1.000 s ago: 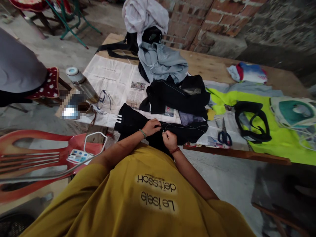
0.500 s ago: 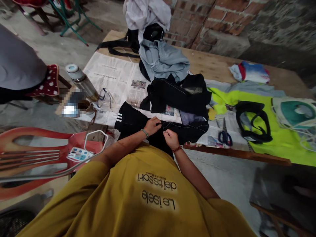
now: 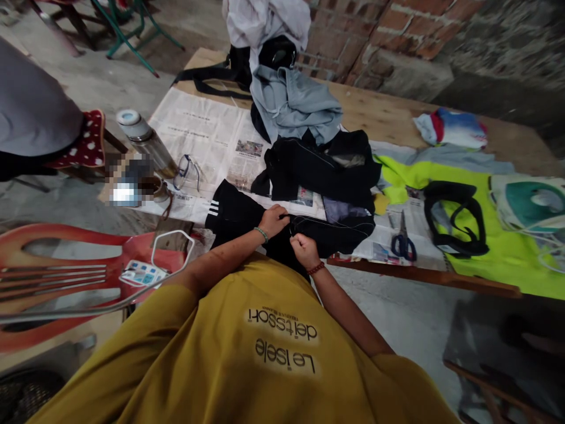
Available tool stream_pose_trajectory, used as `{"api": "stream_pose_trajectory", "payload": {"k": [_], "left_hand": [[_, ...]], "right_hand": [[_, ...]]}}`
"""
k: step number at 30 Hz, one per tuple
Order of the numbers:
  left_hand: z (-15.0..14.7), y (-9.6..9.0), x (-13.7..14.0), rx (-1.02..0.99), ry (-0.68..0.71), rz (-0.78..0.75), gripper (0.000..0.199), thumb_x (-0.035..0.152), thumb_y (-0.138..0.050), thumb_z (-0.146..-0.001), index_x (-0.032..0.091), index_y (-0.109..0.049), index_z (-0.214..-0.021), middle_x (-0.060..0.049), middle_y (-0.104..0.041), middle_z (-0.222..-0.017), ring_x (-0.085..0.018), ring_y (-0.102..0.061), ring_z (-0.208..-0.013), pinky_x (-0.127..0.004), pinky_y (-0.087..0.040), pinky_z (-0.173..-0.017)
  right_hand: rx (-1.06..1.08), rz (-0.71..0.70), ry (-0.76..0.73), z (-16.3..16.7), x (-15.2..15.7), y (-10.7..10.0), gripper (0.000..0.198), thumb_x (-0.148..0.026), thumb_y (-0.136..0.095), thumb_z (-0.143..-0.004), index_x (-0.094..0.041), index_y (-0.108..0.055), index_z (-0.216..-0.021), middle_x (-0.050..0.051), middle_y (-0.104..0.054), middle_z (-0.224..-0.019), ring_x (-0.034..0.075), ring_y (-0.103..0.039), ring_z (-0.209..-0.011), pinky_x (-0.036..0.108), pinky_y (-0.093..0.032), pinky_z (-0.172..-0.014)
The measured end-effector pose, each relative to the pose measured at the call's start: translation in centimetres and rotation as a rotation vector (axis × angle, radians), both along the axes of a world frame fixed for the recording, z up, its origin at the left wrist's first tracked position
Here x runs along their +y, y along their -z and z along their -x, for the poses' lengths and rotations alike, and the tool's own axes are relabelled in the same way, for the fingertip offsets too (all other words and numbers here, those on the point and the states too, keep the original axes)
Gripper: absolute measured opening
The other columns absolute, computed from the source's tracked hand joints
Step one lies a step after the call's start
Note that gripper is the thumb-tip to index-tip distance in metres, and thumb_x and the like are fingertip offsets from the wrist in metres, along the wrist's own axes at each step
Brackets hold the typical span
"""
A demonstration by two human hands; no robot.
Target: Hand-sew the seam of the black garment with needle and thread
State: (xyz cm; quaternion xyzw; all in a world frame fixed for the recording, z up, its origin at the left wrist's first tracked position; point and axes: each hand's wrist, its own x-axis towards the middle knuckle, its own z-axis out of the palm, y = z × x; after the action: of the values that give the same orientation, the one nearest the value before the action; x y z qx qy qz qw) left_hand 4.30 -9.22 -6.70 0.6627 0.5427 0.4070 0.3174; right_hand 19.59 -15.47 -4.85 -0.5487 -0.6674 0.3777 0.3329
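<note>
A black garment with white stripes (image 3: pixel 236 212) lies along the table's near edge and hangs down against my body. My left hand (image 3: pixel 273 221) pinches its dark cloth between thumb and fingers. Close by on the right, my right hand (image 3: pixel 305 250) is closed in a pinch. A thin dark piece shows at its fingertips, too small to name. The two hands are slightly apart. Beyond them lies another black garment (image 3: pixel 318 168), bunched up, with grey cloth (image 3: pixel 346 210) beside it. Dark-handled scissors (image 3: pixel 402 244) rest to the right.
Newspaper (image 3: pixel 194 118) covers part of the wooden table (image 3: pixel 379 112). On it stand a bottle (image 3: pixel 148 144) and glasses (image 3: pixel 188 172). Grey clothing (image 3: pixel 293 106) is piled behind. An iron (image 3: pixel 538 200) and black strap loop (image 3: pixel 457 218) sit right. A red chair (image 3: pixel 106 247) stands left.
My right hand has shifted slightly down and left, and a thin dark piece shows more clearly above its fingertips. My left hand keeps its pinch on the black garment.
</note>
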Motion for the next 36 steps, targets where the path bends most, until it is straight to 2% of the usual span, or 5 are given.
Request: {"api": "stream_pose_trajectory", "payload": {"k": [3, 8, 19, 32, 36], "left_hand": [[0.6, -0.1, -0.1, -0.066, 0.096, -0.056, 0.002, 0.015, -0.061, -0.075, 0.015, -0.063, -0.075, -0.001, -0.057, -0.078, -0.012, -0.054, -0.075, -0.025, -0.047, -0.074], [1.8, -0.6, -0.6, -0.193, 0.303, -0.173, 0.027, 0.018, -0.060, -0.078, 0.015, -0.061, -0.105, -0.009, -0.057, -0.110, -0.019, -0.054, -0.106, -0.032, -0.048, -0.089], [1.3, 0.4, -0.6, -0.064, 0.368, -0.260, 0.011, 0.025, -0.067, -0.078, 0.015, -0.066, -0.075, -0.011, -0.060, -0.109, -0.019, -0.060, -0.100, -0.034, -0.049, -0.089], [0.9, 0.8, -0.3, -0.077, 0.076, -0.148, 0.011, 0.011, -0.056, -0.076, 0.015, -0.058, -0.066, -0.003, -0.062, -0.076, -0.012, -0.058, -0.077, -0.025, -0.048, -0.075], [1.0, 0.5, -0.4, -0.051, 0.136, -0.090, 0.004, 0.016, -0.061, -0.076, 0.015, -0.062, -0.072, -0.001, -0.063, -0.077, -0.012, -0.059, -0.076, -0.024, -0.049, -0.075]], "right_hand": [[0.108, 0.113, 0.081, -0.3, 0.0, 0.1, 0.035, -0.043, -0.049, -0.076, -0.019, -0.039, -0.052, -0.005, -0.033, -0.048, 0.007, -0.030, -0.047, 0.022, -0.026, -0.046], [0.283, 0.398, 0.256, -0.3, 1.2, -0.1, 0.031, -0.046, -0.055, -0.068, -0.020, -0.042, -0.054, -0.007, -0.035, -0.044, 0.006, -0.027, -0.039, 0.021, -0.021, -0.039], [0.129, 0.228, 0.172, 0.1, 1.6, -0.2, 0.031, -0.044, -0.050, -0.071, -0.020, -0.045, -0.052, -0.005, -0.036, -0.045, 0.008, -0.031, -0.046, 0.021, -0.024, -0.044], [0.091, 0.233, 0.009, 0.6, -0.4, -1.8, 0.029, -0.041, -0.048, -0.071, -0.019, -0.046, -0.052, -0.005, -0.038, -0.047, 0.007, -0.031, -0.046, 0.021, -0.027, -0.045], [-0.043, 0.165, 0.009, -0.4, 0.2, -2.8, 0.029, -0.040, -0.047, -0.076, -0.019, -0.054, -0.057, -0.002, -0.048, -0.051, 0.009, -0.041, -0.048, 0.022, -0.033, -0.049]]}}
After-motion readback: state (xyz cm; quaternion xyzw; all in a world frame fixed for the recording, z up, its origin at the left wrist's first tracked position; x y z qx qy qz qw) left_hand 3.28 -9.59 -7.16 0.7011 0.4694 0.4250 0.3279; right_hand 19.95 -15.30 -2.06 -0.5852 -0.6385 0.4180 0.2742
